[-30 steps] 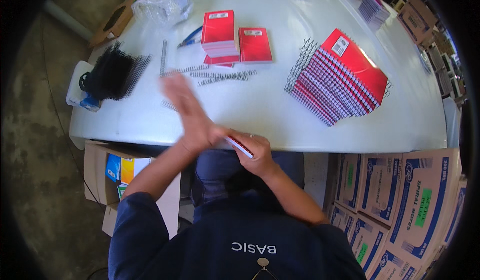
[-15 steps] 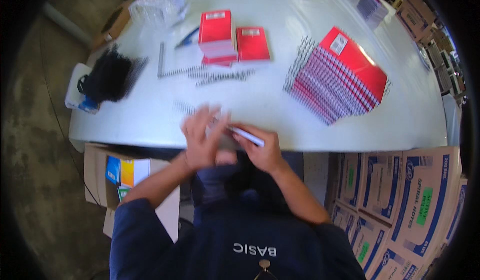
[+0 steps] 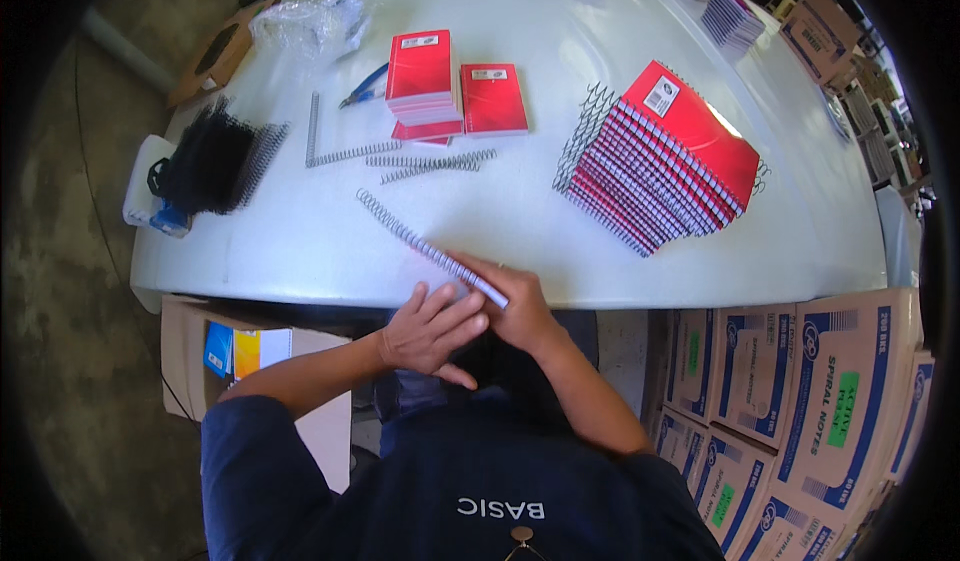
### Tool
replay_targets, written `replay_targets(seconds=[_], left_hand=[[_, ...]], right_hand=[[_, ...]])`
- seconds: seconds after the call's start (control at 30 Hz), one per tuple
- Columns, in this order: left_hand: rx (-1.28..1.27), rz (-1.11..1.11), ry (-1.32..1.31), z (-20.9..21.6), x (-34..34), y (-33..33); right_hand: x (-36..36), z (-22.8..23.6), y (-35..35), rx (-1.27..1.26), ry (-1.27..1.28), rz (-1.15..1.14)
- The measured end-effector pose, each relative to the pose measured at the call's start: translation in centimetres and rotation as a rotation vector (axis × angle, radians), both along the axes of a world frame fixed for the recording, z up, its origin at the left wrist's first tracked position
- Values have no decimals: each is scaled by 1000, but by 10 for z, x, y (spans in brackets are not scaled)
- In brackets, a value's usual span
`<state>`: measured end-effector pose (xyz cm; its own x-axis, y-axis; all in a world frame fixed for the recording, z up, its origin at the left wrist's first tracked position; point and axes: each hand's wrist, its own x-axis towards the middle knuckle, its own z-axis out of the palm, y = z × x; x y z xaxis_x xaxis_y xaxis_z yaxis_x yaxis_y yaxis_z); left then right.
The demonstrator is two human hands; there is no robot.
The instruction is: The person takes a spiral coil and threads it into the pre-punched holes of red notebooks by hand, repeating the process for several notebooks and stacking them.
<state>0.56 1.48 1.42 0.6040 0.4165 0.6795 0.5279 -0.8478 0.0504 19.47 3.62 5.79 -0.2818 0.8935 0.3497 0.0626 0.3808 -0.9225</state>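
Note:
My right hand [image 3: 522, 306] grips a small notebook [image 3: 490, 289] near the table's front edge, its white page edge facing up. A wire spiral coil [image 3: 392, 221] runs along that edge, partly wound into it. The coil's free end sticks out toward the far left, over the table. Beside the notebook is my left hand [image 3: 432, 331], fingers stretched out, the fingertips close to or touching the coiled edge. Most of the notebook's cover is hidden by my hands. Loose wire coils [image 3: 430, 164] lie just beyond, before a stack of red notebooks [image 3: 420, 66].
Spiral-bound red notebooks [image 3: 690, 146] fan out at the right. On the left sits a heap of black coils [image 3: 215, 161]. Blue-handled pliers [image 3: 368, 86] and clear plastic wrap [image 3: 310, 29] lie farther back. Cartons [image 3: 830, 391] stand below at right, an open box [image 3: 190, 356] at left.
My left hand has come down and nearer to me, from a blurred raised position to beside the notebook. The coil, blurred before, now shows clearly. My right hand still grips the notebook, slightly lower.

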Motion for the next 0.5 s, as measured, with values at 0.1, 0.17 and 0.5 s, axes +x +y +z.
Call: replay_targets(seconds=[0.1, 0.17, 0.5], left_hand=[[65, 92, -96, -5, -8, 23], [-30, 243, -167, 6, 4, 48], [-126, 0, -109, 20, 29, 38]], right_hand=[[-8, -8, -15, 78, -166, 59], [-10, -7, -10, 12, -143, 30], [-4, -14, 7, -20, -257, 139]])
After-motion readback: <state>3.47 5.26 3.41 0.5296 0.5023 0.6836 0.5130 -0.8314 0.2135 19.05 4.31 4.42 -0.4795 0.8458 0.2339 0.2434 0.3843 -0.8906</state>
